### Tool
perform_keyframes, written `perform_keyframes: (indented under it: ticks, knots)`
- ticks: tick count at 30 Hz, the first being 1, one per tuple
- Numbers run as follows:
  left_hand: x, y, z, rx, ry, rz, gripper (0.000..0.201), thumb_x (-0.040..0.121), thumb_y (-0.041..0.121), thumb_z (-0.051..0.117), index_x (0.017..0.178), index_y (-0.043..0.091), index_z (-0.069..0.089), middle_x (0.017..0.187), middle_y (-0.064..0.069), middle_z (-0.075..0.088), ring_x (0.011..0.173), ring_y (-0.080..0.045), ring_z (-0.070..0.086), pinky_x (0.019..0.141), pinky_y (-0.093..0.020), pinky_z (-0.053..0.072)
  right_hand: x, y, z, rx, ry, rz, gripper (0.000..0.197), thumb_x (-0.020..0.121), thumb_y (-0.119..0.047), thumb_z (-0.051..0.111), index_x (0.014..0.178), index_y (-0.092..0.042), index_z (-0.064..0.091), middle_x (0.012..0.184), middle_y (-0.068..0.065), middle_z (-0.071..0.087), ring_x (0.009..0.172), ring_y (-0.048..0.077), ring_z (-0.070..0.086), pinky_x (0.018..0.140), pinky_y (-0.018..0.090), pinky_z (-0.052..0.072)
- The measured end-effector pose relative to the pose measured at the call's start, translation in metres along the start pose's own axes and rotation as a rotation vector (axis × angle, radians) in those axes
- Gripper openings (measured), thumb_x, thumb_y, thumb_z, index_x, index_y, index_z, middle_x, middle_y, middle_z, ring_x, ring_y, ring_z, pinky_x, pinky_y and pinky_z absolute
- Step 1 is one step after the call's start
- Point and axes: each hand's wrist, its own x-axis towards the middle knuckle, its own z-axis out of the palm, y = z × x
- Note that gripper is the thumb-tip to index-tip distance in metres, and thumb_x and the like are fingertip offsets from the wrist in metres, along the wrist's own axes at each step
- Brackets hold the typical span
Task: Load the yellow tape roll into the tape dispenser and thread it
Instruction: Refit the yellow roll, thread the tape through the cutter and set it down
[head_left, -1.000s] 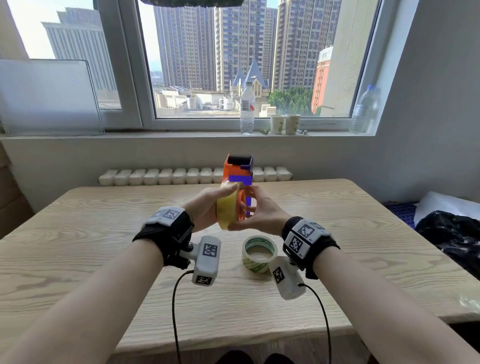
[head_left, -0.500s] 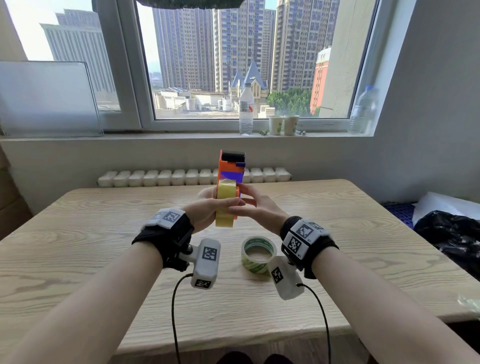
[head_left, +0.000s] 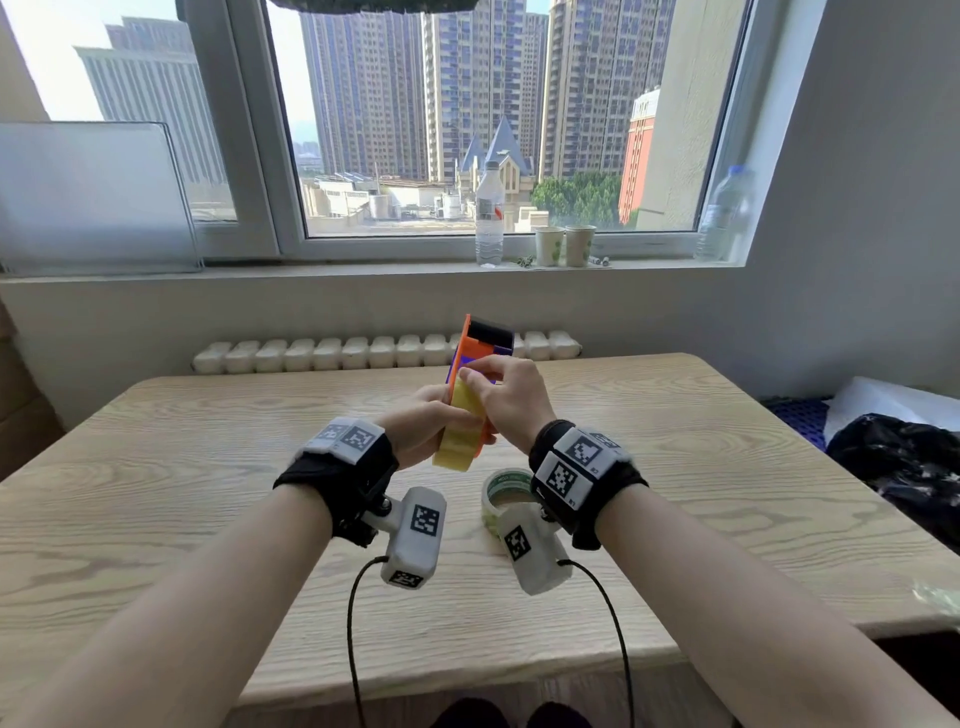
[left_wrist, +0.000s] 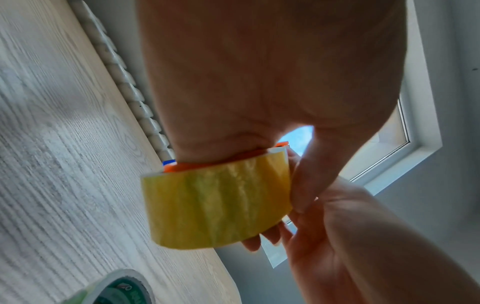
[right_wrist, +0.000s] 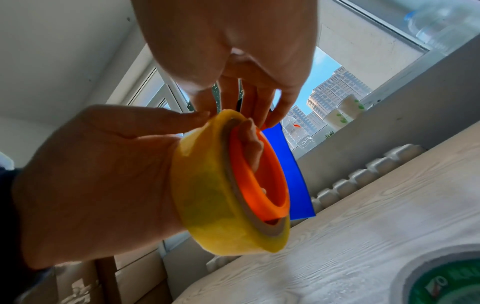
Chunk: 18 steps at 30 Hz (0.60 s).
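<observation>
Roll seated: left hand (head_left: 423, 428) grips yellow tape roll (head_left: 461, 435) on tape dispenser (head_left: 480, 347), right hand (head_left: 511, 397) fingertips pinching at its rim; next, probably peel the end and thread.

wood table (head_left: 208, 493), big window (head_left: 467, 119), daylit

Both hands raised together, left hand (head_left: 426, 426) gripping, right hand (head_left: 511, 397) fingertips pinching

Light wood-grain table (head_left: 208, 499) ran up to the wall under the window. One green-printed tape roll (head_left: 501, 493) lay flat on it near centre; dark bag (head_left: 904, 467) rested at its right edge.
</observation>
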Motion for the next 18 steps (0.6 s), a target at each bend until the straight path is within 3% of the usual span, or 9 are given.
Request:
perform_keyframes:
  ticks: [4, 12, 15, 18]
  knots:
    - [-0.0033, -0.0004, -0.0007, 0.047, -0.025, -0.025, 0.017, 0.087, -0.004, 0.048, 0.100, 0.001, 0.057, 0.090, -0.013, 0.063, 0.075, -0.017, 0.066, 0.075, -0.030, 0.053, 0.0020, -0.0049, -0.0009, -0.050, 0.038, 0.024, 0.015, 0.086, -0.019, 0.063, 0.092, -0.008, 0.071, 0.097, 0.010, 0.072, 0.087, 0.021, 0.066, 0.084, 0.039, 0.055]
    - [-0.0065, -0.0070, -0.0005, 0.122, 0.015, -0.033, 0.018, 0.088, -0.005, 0.049, 0.100, 0.006, 0.057, 0.092, -0.013, 0.064, 0.075, -0.016, 0.067, 0.074, -0.028, 0.054, 0.0012, -0.0049, 0.0038, -0.119, 0.103, -0.015, 0.015, 0.080, -0.013, 0.068, 0.094, -0.015, 0.064, 0.094, 0.005, 0.072, 0.088, 0.021, 0.067, 0.084, 0.038, 0.054]
    - [-0.0075, -0.0059, -0.0003, 0.134, 0.035, -0.035, 0.017, 0.090, 0.002, 0.049, 0.105, 0.001, 0.057, 0.092, -0.013, 0.065, 0.074, -0.016, 0.067, 0.075, -0.028, 0.055, -0.0012, -0.0075, 0.0044, -0.100, 0.139, -0.039, 0.018, 0.081, -0.009, 0.067, 0.097, -0.015, 0.060, 0.087, 0.000, 0.068, 0.085, 0.020, 0.067, 0.081, 0.038, 0.055]
    - [-0.0079, -0.0044, -0.0063, 0.103, 0.092, -0.046, 0.031, 0.093, 0.014, 0.047, 0.116, -0.006, 0.052, 0.091, -0.014, 0.063, 0.073, -0.017, 0.066, 0.074, -0.031, 0.054, -0.0035, -0.0110, 0.0009, -0.051, 0.113, -0.080, 0.019, 0.083, -0.005, 0.064, 0.100, -0.010, 0.058, 0.082, -0.002, 0.063, 0.080, 0.017, 0.064, 0.077, 0.031, 0.053]
